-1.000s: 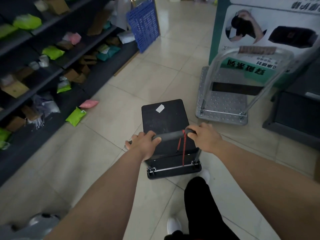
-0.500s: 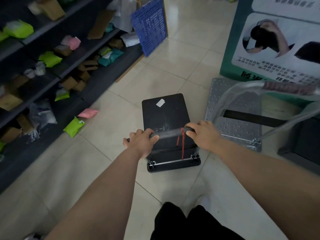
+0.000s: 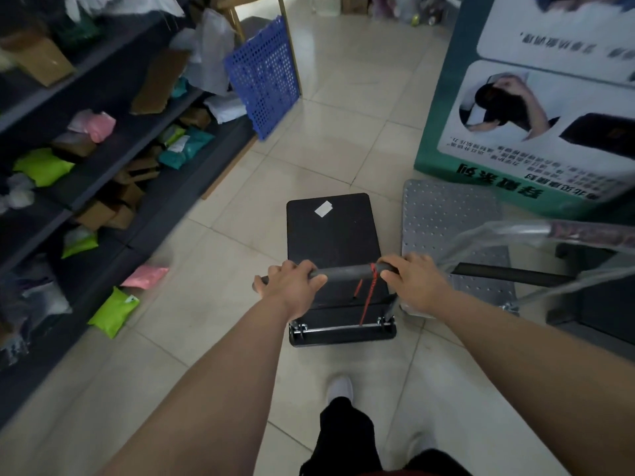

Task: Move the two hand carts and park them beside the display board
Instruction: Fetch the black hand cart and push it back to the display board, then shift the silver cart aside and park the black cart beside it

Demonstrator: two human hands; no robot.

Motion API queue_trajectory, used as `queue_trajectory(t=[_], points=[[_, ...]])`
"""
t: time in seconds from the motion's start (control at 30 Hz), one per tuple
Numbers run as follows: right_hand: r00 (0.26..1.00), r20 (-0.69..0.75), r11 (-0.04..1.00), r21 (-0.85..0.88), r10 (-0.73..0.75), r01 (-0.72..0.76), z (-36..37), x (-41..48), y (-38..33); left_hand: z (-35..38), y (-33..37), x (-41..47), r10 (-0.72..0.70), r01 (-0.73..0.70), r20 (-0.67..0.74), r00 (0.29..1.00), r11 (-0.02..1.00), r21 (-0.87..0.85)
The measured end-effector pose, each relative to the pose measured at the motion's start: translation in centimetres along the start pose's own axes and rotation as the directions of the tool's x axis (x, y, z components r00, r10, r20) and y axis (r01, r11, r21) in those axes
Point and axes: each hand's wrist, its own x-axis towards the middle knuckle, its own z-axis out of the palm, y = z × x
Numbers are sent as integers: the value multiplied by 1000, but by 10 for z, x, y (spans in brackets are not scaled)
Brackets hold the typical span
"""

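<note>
A small black hand cart (image 3: 331, 228) with a white sticker on its deck stands on the tiled floor in front of me. My left hand (image 3: 292, 289) and my right hand (image 3: 414, 285) both grip its dark handle bar, which has a red cord tied near the right end. Close on its right stands a silver hand cart (image 3: 446, 221) with a dotted deck and a plastic-wrapped handle. That cart's front edge meets the foot of the green and white display board (image 3: 536, 108) at the upper right.
Dark shelves (image 3: 86, 159) full of coloured parcels and boxes line the left side. Green and pink parcels (image 3: 115, 312) lie on the floor by them. A blue perforated crate (image 3: 264, 75) leans at the shelf's far end. A dark low unit (image 3: 601, 304) sits at the right.
The black cart has rolled forward along the aisle under both hands, drawing level with the silver cart. The display board and blue crate are nearer.
</note>
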Motion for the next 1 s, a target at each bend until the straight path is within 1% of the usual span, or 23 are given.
queue_trajectory(t=[0.13,0.23,0.4,0.47,0.53,0.6,0.67,0.77,0.9,1.0], points=[[996,-64,997,61,55,-51,-1,14,-8,-9,-5,25,24,-24,-7,1000,999,28],[992,-103,996,60,69,-64,-3,20,-13,-14,-5,35,31,-30,-18,999,999,41],[993,-78,994,73,90,-85,-10,25,-13,-18,-2,41,36,-37,24,999,998,56],[993,-59,991,97,101,-95,-13,25,-12,-20,1,42,32,-33,28,999,999,18],[990,-69,982,147,126,-115,-18,23,-9,-20,9,42,37,-40,-43,998,997,-72],[979,-126,976,170,159,-137,-25,16,-1,-19,27,43,113,-127,-151,982,989,-82],[963,-199,977,148,184,-156,-34,5,15,-19,55,46,234,-246,-186,954,968,-44],[934,-253,968,87,251,-236,-52,-15,52,-19,113,52,368,-378,-139,919,925,-48],[859,-335,919,79,389,-385,-74,-45,112,-13,193,51,509,-512,-83,857,859,-9],[825,-313,880,94,470,-465,-82,-67,157,-2,246,48,591,-591,-32,806,806,11]])
